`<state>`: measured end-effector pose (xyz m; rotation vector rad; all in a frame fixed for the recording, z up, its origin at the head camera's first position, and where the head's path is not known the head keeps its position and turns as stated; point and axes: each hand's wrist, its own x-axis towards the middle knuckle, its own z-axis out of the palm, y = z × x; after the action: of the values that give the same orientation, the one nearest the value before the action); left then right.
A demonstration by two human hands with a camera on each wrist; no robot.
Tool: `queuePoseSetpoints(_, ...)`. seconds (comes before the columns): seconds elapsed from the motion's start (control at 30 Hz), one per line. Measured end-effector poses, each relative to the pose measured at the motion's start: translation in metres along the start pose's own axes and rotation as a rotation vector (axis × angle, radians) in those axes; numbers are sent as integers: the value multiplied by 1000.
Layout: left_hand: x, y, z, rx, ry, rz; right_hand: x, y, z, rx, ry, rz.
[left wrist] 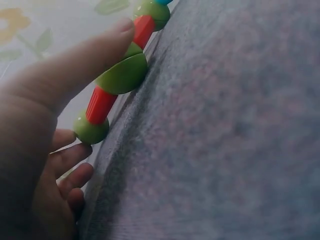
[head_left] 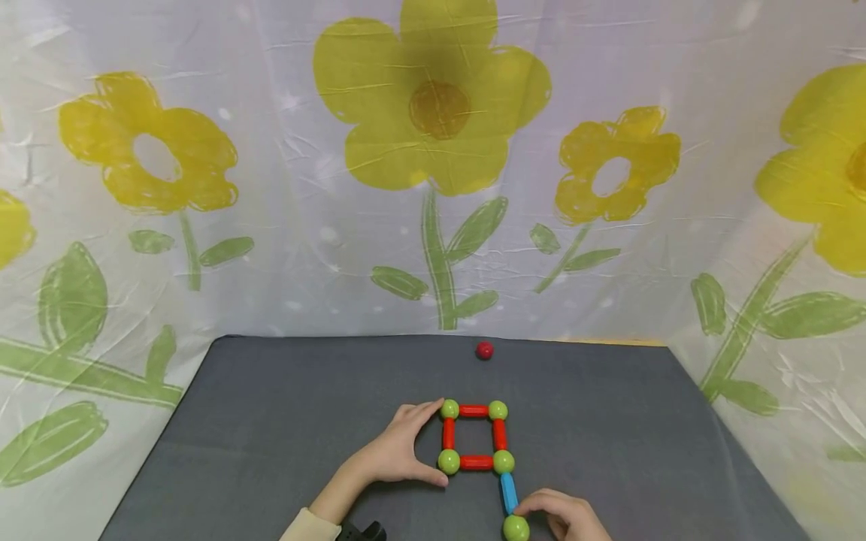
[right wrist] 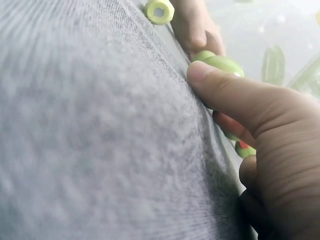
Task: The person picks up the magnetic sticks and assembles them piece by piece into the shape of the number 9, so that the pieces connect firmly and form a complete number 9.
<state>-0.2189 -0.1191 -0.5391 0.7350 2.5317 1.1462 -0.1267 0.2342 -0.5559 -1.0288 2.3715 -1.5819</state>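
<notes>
A square of red rods [head_left: 476, 463] and green balls [head_left: 449, 461] lies flat on the grey cloth. My left hand [head_left: 399, 448] spans its left side, with the index fingertip at the far-left ball [head_left: 449, 409] and the thumb at the near-left one. From the square's near-right ball [head_left: 504, 461], a blue rod [head_left: 509, 493] runs toward me to another green ball [head_left: 516, 527]. My right hand [head_left: 567, 514] pinches at that end ball, its index fingertip where ball and rod meet. The right wrist view shows its thumb [right wrist: 227, 92] against a green ball [right wrist: 222, 64].
A loose red ball [head_left: 484, 350] sits near the far edge of the grey table [head_left: 325, 376]. A yellow-green piece with a silver end [right wrist: 159, 12] lies on the cloth in the right wrist view. A flower-printed curtain [head_left: 284, 248] rises behind the table.
</notes>
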Motion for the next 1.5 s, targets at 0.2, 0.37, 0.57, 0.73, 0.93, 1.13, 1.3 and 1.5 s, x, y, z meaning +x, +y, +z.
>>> queuePoseSetpoints(0.2, 6, -3, -2, 32, 5, -5, 3, -4, 5, -25, -7, 5)
queuePoseSetpoints(0.37, 6, -3, -2, 47, 25, -3, 6, -6, 9, -33, 2, 15)
queuePoseSetpoints(0.57, 5, -3, -1, 51, 44, -7, 7, -6, 9, -24, 20, 25)
queuePoseSetpoints(0.73, 6, -2, -1, 58, 57, -1, 6, -9, 9, -18, 40, 28)
queuePoseSetpoints(0.93, 6, -1, 0, 64, 58, 4, 5, -8, 10, -15, 59, 14)
queuePoseSetpoints(1.13, 5, -2, 1, 65, 53, -2, 7, -12, 6, 55, 110, 74)
queuePoseSetpoints(1.3, 5, -2, 2, 76, 54, 3, 15, -16, -6, 7, 150, 127)
queuePoseSetpoints(1.5, 5, -1, 4, 76, 52, 3, 41, -9, -25, -93, 196, 120)
